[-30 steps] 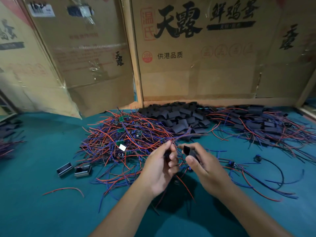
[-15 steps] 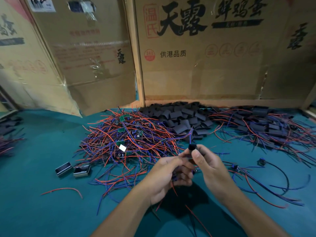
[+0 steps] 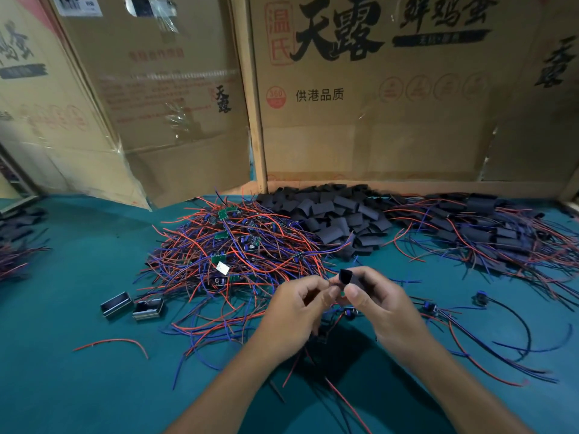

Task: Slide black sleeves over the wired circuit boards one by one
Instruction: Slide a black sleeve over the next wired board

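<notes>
Circuit board hidden behind curled left hand [image 3: 294, 311], its grip unclear, right hand [image 3: 379, 305] pinching black sleeve [image 3: 346, 276], wire tangle [image 3: 232, 245] beyond, loose sleeve pile [image 3: 332, 214] behind

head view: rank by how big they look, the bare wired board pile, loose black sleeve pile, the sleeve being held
1. bare wired board pile
2. loose black sleeve pile
3. held sleeve, smallest though nearest the camera, in the right hand
</notes>
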Motion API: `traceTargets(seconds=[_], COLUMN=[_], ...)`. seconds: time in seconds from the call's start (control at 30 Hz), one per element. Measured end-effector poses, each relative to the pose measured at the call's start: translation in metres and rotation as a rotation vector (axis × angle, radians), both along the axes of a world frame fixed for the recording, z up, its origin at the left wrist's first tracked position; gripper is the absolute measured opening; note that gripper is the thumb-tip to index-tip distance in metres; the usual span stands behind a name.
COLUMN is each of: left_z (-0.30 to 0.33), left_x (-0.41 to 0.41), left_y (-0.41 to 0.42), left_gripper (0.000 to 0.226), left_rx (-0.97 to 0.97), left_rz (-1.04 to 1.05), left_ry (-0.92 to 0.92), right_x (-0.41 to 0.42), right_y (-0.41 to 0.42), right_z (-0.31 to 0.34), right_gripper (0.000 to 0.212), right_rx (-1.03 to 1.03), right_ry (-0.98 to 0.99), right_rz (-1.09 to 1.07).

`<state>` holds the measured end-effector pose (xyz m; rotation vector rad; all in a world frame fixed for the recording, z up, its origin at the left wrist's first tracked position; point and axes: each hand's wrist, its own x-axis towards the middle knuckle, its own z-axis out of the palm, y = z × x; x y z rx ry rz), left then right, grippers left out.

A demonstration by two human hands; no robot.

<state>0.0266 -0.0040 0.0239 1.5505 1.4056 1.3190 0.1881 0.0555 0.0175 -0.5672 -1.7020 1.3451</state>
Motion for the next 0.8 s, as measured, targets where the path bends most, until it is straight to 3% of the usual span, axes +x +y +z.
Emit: traceTargets(seconds=[0.13, 0.27, 0.33, 0.43, 0.63, 0.8], left_z=[-0.004, 0.0, 0.001, 0.003, 0.002, 0.003], left_x=[-0.004, -0.008, -0.011, -0.013, -0.011, -0.004], left_y=[0.004, 0.004, 0.005, 0.004, 0.004, 0.006], left_gripper=[0.016, 0.021, 0.024, 0.019, 0.017, 0.014], left_rx=[-0.05, -0.091, -0.105, -0.019, -0.008, 0.04], left_rz=[0.003, -0.002, 0.009, 0.026, 0.017, -0.024], left_ry=[-0.071, -0.115, -0.11, -0.04, -0.144, -0.075], right_x=[0.016, 0.036, 0.041, 0.044, 0.043, 0.04], right_y=[0.014, 0.029, 0.033, 0.036, 0.034, 0.031], right_z=[0.003, 0.003, 0.002, 0.0, -0.004, -0.004], right_gripper=[0.04, 0.031, 0.033, 0.036, 0.033, 0.041], right_rx=[0.055, 0.405, 0.489, 0.511, 0.578, 0.599], right_ry=[-0.057, -0.423, -0.505, -0.516, -0.54, -0.531], right_rz=[-0.112, -0.252, -0.26, -0.27, -0.299, -0.336])
